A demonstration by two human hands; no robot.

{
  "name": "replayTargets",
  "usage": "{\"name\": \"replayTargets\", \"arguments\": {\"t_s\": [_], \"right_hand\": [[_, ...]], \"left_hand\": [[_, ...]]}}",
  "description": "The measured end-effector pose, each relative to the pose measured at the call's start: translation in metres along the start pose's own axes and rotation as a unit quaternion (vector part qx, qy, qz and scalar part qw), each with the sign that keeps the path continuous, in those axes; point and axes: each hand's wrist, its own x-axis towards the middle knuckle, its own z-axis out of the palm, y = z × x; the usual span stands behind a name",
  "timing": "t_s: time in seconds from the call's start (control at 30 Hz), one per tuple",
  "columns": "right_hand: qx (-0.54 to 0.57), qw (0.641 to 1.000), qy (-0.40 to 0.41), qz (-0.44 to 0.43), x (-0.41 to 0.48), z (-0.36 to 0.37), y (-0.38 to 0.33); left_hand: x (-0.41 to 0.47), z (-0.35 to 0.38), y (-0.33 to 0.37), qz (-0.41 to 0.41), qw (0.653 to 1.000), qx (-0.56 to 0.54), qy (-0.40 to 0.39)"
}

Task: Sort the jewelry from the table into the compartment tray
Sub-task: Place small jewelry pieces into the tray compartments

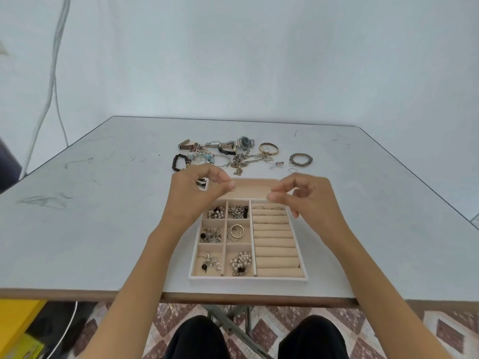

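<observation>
Grey table [103,229], tray [248,279] running front-to-back, left hand [197,193] pinching gold ring [233,185], right hand [308,198] seemingly pinching second ring [269,198]

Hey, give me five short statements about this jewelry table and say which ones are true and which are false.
1. The left hand pinches a ring. True.
2. The right hand holds nothing. False: it pinches a second ring.
3. The watches lie on the table beyond the tray. True.
4. The padded ring rolls fill the tray's left side. False: they are on its right side, and the small compartments are on the left.
5. A beaded bracelet lies on the table, outside the tray. True.
</observation>
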Motion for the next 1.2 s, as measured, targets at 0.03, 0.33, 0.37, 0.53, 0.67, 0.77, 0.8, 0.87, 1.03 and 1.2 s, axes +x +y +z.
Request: {"name": "replayTargets", "arguments": {"t_s": [0.03,0.33,0.37,0.53,0.67,0.77,0.8,0.87,1.03,1.2], "right_hand": [[0.0,1.0,0.002,0.0,-0.008,-0.002,0.002],[-0.013,1.0,0.003,0.004,-0.047,-0.013,0.017],[-0.019,1.0,0.006,0.002,-0.047,-0.012,0.018],[-0.059,0.998,0.001,-0.022,-0.048,-0.008,0.019],[-0.095,0.995,0.01,-0.029,-0.047,-0.008,0.022],[-0.127,0.991,0.018,-0.042,-0.046,-0.006,0.024],[-0.135,0.99,0.017,-0.046,-0.046,-0.006,0.025],[-0.139,0.989,0.016,-0.051,-0.046,-0.005,0.025],[-0.097,0.994,0.011,-0.043,-0.044,-0.006,0.024],[-0.114,0.992,0.017,-0.049,-0.042,-0.004,0.029]], "left_hand": [[-0.003,0.001,0.001,0.004,1.0,-0.001,-0.003],[-0.014,0.0,0.003,0.016,1.0,0.002,0.004],[-0.014,0.0,0.002,0.013,1.0,0.002,0.006],[-0.014,0.0,0.0,0.007,1.0,0.006,0.006],[-0.014,0.0,0.0,0.005,1.0,0.007,0.006],[-0.015,0.0,0.0,0.003,1.0,0.012,0.006],[-0.015,0.0,0.0,0.004,1.0,0.015,0.005],[-0.015,0.0,-0.001,0.006,1.0,0.018,0.004],[-0.015,0.0,-0.001,0.007,1.0,0.019,0.001],[-0.015,0.0,-0.001,0.005,1.0,0.02,-0.002]]}}
